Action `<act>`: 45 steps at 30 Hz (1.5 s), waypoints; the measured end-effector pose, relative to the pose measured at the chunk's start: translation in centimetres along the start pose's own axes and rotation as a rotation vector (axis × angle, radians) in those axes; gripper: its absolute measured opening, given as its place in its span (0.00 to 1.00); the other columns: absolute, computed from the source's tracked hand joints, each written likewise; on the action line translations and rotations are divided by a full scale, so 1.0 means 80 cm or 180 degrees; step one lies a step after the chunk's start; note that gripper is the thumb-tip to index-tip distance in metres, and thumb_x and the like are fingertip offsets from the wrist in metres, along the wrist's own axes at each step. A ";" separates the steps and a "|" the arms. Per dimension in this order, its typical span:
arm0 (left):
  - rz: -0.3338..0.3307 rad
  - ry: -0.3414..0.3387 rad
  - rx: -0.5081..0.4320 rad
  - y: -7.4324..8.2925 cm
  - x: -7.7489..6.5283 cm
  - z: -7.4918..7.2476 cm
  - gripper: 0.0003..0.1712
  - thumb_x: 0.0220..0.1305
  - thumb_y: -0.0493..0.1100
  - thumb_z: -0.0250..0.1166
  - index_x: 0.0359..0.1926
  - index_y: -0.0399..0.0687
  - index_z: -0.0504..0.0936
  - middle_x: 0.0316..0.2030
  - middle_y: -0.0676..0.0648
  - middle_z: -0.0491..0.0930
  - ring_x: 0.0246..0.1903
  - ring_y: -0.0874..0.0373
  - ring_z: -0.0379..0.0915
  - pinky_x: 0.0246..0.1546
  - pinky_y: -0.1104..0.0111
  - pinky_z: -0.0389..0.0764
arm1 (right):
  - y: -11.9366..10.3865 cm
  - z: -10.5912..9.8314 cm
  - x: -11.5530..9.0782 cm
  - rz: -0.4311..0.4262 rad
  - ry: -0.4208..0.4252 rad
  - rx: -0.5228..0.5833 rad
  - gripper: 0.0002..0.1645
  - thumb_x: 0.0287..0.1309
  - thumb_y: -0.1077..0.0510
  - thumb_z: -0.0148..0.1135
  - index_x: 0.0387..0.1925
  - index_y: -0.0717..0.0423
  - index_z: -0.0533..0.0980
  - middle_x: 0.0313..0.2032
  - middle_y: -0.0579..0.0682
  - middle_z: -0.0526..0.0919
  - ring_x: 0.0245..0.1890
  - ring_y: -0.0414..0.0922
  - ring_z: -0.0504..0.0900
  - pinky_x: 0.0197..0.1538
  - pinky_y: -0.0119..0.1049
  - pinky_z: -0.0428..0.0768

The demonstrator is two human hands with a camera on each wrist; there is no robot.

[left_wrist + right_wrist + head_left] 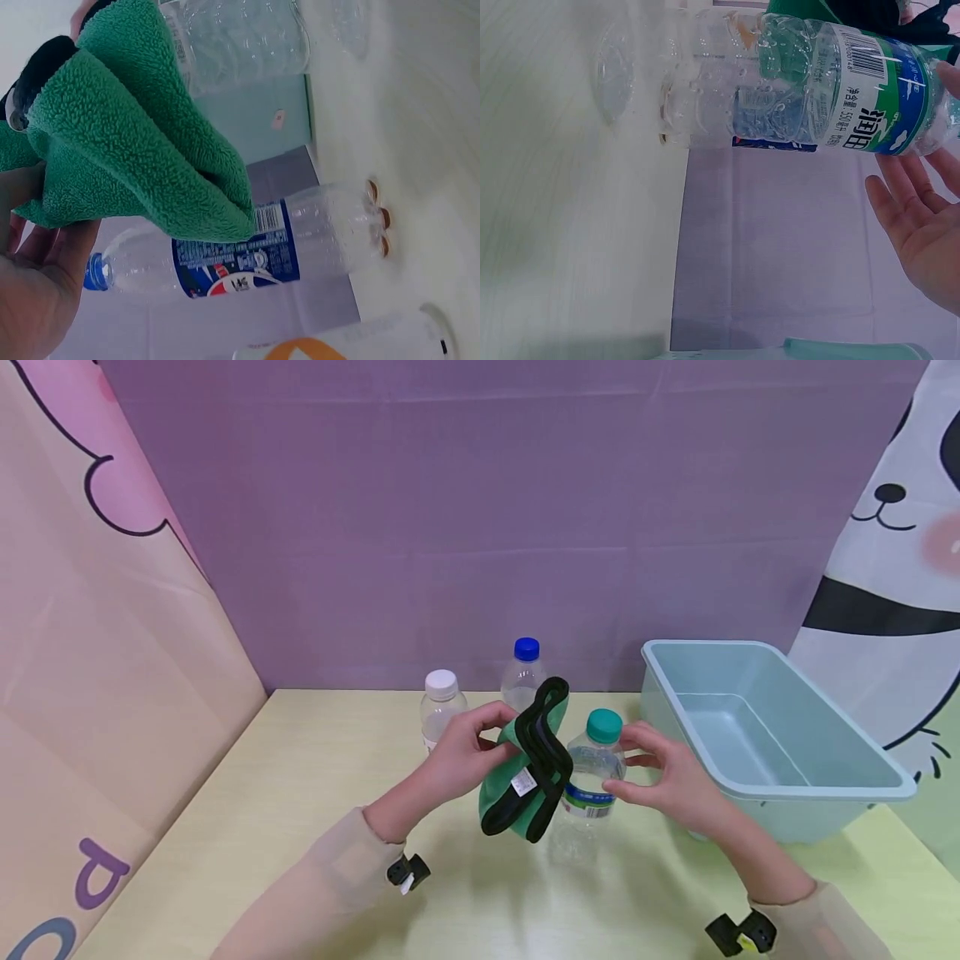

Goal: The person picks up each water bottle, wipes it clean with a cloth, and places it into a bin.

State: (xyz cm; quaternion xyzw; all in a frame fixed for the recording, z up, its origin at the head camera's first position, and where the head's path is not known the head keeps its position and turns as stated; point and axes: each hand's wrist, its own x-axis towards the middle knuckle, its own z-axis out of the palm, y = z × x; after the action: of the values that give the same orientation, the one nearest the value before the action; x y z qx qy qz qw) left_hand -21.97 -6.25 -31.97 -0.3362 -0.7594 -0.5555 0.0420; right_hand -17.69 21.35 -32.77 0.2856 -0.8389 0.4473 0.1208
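My left hand (468, 752) grips a folded green terry towel (142, 127) with black edging and a small white tag, held up over the table. To its right, my right hand (671, 777) holds a clear plastic bottle (787, 82) with a teal cap and a blue, green and white label, thumb on one side and fingers on the other. The towel overlaps this bottle's left edge in the head view. Behind the towel stands a blue-capped bottle (322, 232) with a dark blue label. A white-capped bottle (442, 710) stands behind the left hand, partly hidden.
A light blue plastic basin (667, 710) stands at the right of the pale table (337, 752), close to my right hand. Purple cloth (487, 527) hangs at the back, with printed cloth panels on both sides.
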 end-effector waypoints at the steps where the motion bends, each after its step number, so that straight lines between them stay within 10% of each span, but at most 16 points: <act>1: 0.0003 -0.0009 -0.0008 -0.001 0.001 0.002 0.08 0.61 0.29 0.63 0.42 0.39 0.79 0.39 0.44 0.81 0.42 0.52 0.75 0.38 0.67 0.81 | 0.000 0.000 0.000 -0.0006 0.0000 -0.0006 0.29 0.48 0.67 0.73 0.54 0.63 0.74 0.47 0.51 0.77 0.47 0.38 0.76 0.48 0.38 0.80; 20: -0.0103 -0.0296 0.0280 -0.019 0.007 0.031 0.08 0.60 0.30 0.65 0.41 0.38 0.83 0.39 0.44 0.83 0.42 0.51 0.79 0.38 0.71 0.81 | 0.001 -0.004 0.007 -0.0347 -0.0110 -0.0010 0.28 0.44 0.69 0.74 0.51 0.63 0.76 0.44 0.49 0.77 0.46 0.39 0.77 0.46 0.36 0.80; 36: -0.0120 -0.0960 0.0783 -0.065 -0.008 0.046 0.08 0.57 0.28 0.67 0.34 0.44 0.81 0.32 0.52 0.81 0.37 0.60 0.75 0.44 0.68 0.76 | 0.000 -0.004 0.006 -0.0255 -0.0169 -0.0024 0.29 0.46 0.68 0.74 0.52 0.63 0.75 0.46 0.49 0.76 0.47 0.38 0.77 0.47 0.35 0.80; 45: -0.0064 -0.0830 0.0719 -0.065 -0.011 0.046 0.08 0.57 0.28 0.67 0.35 0.44 0.81 0.33 0.53 0.81 0.38 0.61 0.76 0.43 0.68 0.77 | 0.002 -0.004 0.005 -0.0339 -0.0171 -0.0001 0.29 0.45 0.69 0.74 0.51 0.62 0.76 0.45 0.49 0.76 0.47 0.37 0.77 0.46 0.34 0.80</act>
State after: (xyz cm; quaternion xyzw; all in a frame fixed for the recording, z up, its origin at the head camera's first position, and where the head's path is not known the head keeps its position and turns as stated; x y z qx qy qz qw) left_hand -23.04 -4.28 -38.04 -0.3910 -0.8193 -0.4187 -0.0250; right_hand -18.17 21.55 -32.50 0.3416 -0.8256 0.4323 0.1219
